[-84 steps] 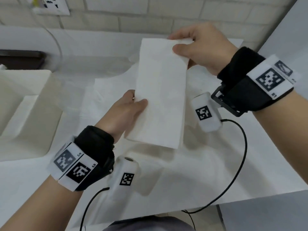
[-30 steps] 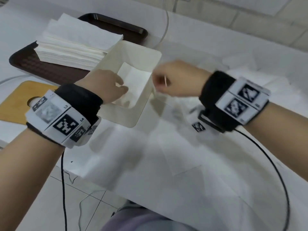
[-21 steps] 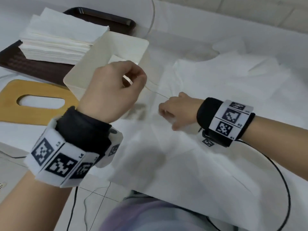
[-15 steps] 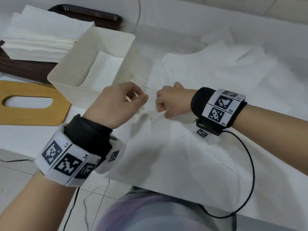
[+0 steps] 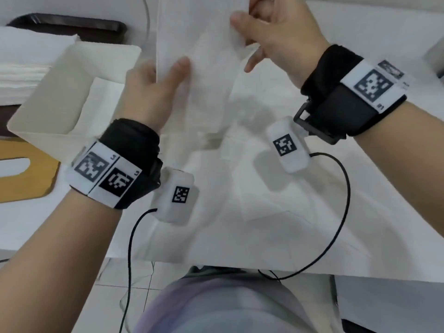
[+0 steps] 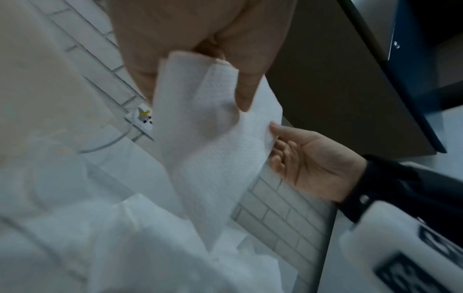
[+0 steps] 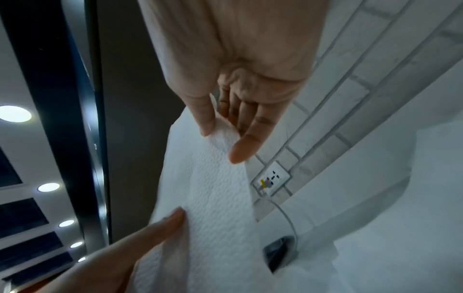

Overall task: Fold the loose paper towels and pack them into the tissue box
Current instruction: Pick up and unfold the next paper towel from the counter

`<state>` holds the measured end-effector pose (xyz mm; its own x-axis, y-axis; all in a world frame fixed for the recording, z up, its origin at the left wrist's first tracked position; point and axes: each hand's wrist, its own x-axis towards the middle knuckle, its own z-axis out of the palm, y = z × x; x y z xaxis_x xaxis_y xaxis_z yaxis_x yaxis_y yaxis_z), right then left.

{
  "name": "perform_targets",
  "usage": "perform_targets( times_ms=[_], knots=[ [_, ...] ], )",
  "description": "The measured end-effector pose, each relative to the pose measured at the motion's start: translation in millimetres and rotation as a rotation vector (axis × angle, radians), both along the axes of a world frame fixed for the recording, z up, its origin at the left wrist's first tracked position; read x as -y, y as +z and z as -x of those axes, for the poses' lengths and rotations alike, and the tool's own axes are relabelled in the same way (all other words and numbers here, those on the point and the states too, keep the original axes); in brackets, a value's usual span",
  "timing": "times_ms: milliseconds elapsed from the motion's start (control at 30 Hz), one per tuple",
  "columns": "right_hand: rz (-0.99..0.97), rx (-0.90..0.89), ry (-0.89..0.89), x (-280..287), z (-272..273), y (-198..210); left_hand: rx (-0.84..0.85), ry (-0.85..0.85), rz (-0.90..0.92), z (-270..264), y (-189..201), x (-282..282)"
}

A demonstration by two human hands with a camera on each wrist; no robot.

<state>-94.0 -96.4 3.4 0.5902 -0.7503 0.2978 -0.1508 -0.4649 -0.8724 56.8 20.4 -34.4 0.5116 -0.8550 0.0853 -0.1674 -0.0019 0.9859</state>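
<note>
Both hands hold one paper towel (image 5: pixel 206 75) up in the air above the table (image 5: pixel 300 224). Going from the left side: a wooden lid (image 5: pixel 26 169) with a slot lies at the table edge, and behind it a stack of folded towels (image 5: pixel 28 58) sits on a dark tray (image 5: pixel 79 27). Next to these stands the tissue box (image 5: pixel 48 102), open on top, with a folded towel (image 5: pixel 101 102) lying flat inside it. Just right of the box, the left hand (image 5: pixel 153 92) pinches the lower left edge of the raised towel, thumb in front and fingers behind the sheet. The towel hangs between the hands, with its top out of the head view. On the right, the right hand (image 5: pixel 276 37) pinches the upper right part of the same towel between thumb and fingers. Under the hands, more loose towels (image 5: pixel 240 169) lie spread on the table.
</note>
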Motion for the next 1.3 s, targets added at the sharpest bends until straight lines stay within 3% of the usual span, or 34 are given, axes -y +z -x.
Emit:
perform_targets(
  times_ms=[100, 167, 367, 467, 600, 800, 900, 1100, 1300],
  knots=[
    [0.108, -0.175, -0.105, -5, 28, 1, -0.078, 0.015, 0.093, 3, 10, 12],
    [0.206, -0.357, -0.062, -14, 47, -7, -0.061, 0.025, 0.103, 0, 12, 12],
    [0.352, -1.14, 0.439, -66, 86, -57, 0.045, 0.006, -0.009, -2, -7, 2],
    [0.46, -1.31, 0.524, -82, 90, -75, 0.062, -0.036, -0.079, 2, -20, -6],
    [0.638, -1.331, 0.457, -89, 88, -80, 0.041, -0.013, -0.178, 3, -38, -13],
    [0.324, -1.384, 0.431, -88, 95, -70, 0.02, -0.02, -0.235, 4, -48, -29],
    [0.383, -1.361, 0.334, -81, 97, -65, -0.033, -0.002, -0.217, 5, -49, -32],
    [0.182, -0.936, 0.0, -58, 111, -39, -0.13, 0.027, -0.167, 11, -51, -26],
    [0.073, -0.49, -0.23, -33, 133, -11, -0.01, 0.08, -0.175, 18, -51, -20]
  ],
)
